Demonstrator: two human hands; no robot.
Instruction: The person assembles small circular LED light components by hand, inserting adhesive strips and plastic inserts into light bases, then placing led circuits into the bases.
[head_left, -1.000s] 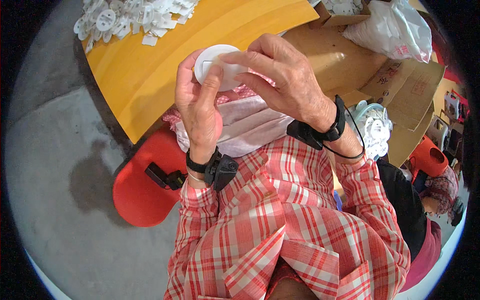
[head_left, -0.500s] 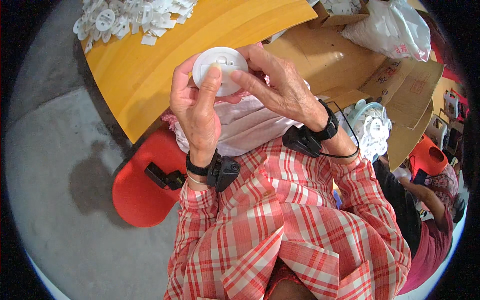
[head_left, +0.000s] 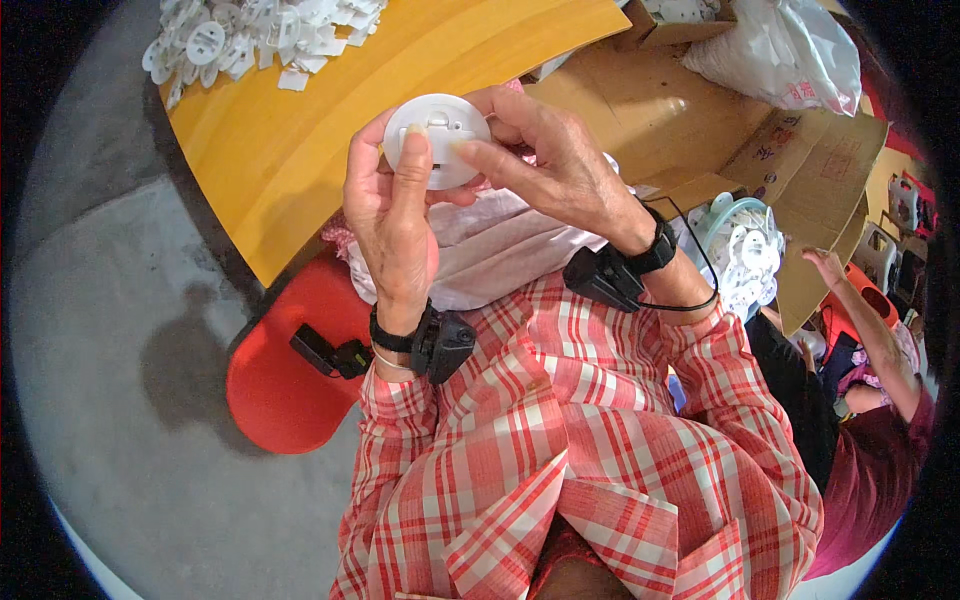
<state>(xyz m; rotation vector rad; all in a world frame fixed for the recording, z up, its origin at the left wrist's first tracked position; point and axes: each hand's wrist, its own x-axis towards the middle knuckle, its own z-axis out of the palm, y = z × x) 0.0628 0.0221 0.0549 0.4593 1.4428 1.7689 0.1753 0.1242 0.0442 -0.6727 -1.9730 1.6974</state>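
Observation:
A round white plastic disc, with a small slot and raised details on its face, is held up between my two hands above my lap. My left hand grips its left side, thumb pressed flat on the face and the other fingers behind. From the right, my right hand holds the rim, its thumb tip on the face and its fingers curled behind the edge. The fingertips behind the disc are mostly hidden. Pale pink cloth lies over my lap beneath it.
A yellow table carries a heap of white plastic parts. To the right are a basket of white parts, an opened cardboard box and a white plastic bag. A red stool is at lower left. A co-worker's arm shows far right.
The disc and both hands have shifted very slightly left, with the grip kept. At the far right, the co-worker's arm has risen and reached forward.

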